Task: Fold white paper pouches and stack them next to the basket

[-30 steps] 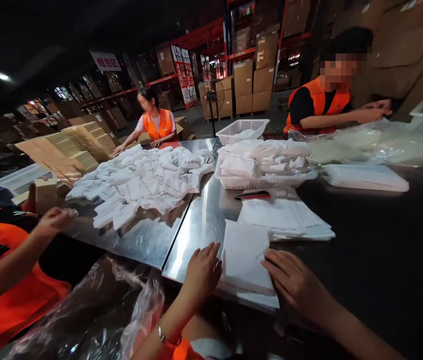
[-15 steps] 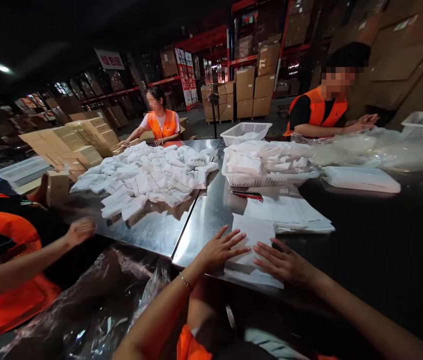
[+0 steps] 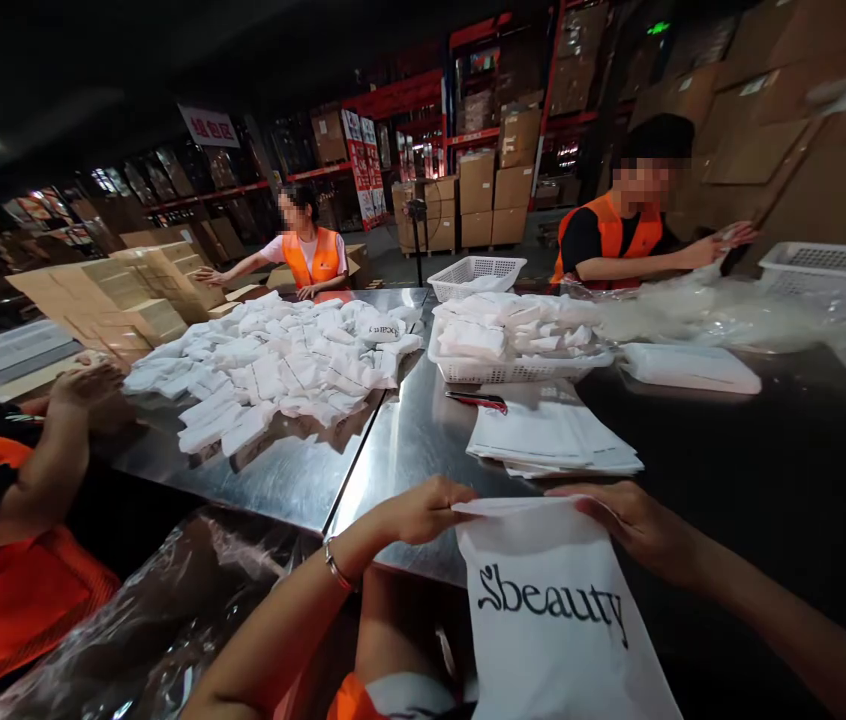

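The metal desk (image 3: 385,455) spreads out in front of me, its left half carrying the big heap of white packets (image 3: 280,370), which lies as it did a second ago. Clear plastic (image 3: 160,600) sags below the front edge, between me and the co-worker on my left, whose hand (image 3: 82,380) has drawn back from over the desk toward the boxes. Across from me, a co-worker in an orange vest (image 3: 610,240) has raised a hand with some of the plastic film (image 3: 693,300).

The largest change is close to me: half a second ago both my hands lay spread over a blank white piece at the desk's front edge. Now I have a white bag (image 3: 562,640), printed "Sbeauty", hanging between them, just in front of that edge. My left hand (image 3: 427,510) pinches its upper left corner, fingers curled in tight; my right hand (image 3: 648,530) grips the upper right, thumb in front, the other fingers partly hidden.

Beyond the bag, the stack of flat white pieces (image 3: 554,430) rests before the filled white basket (image 3: 520,370). The red-and-black tool (image 3: 477,402) sits at the stack's far left corner, as before.
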Motion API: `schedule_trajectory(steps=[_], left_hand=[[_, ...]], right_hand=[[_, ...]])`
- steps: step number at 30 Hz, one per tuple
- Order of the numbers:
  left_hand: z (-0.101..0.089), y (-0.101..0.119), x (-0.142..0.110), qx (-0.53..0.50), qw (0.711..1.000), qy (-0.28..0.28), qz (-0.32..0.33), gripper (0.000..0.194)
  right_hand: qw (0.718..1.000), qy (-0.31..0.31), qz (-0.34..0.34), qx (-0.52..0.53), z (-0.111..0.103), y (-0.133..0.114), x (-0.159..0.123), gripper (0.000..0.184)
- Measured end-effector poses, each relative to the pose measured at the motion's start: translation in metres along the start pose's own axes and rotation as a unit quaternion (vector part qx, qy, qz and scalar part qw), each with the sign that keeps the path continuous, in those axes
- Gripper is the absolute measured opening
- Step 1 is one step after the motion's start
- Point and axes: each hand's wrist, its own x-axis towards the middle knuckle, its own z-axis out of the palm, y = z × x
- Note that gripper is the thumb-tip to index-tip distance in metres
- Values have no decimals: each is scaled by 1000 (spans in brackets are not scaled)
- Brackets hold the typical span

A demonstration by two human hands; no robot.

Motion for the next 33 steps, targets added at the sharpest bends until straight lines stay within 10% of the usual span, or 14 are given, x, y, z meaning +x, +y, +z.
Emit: schedule_trajectory(steps=[10,17,23,33], left_hand=[[45,-32,7,228,957,-57,172,34],[69,-48,5,377,896,-80,222,53],[72,-57,21,392,893,-118,187,90],[80,-89,20,276,931,-88,223,60]], right_hand=[[908,32,-322,-267,13,50,-41,42],[865,-54,-348,-358,45,72,-63,37],[889,-78,-301,-335,60,75,-56,51],[921,-96,-270,-264,62,84,-69,63]])
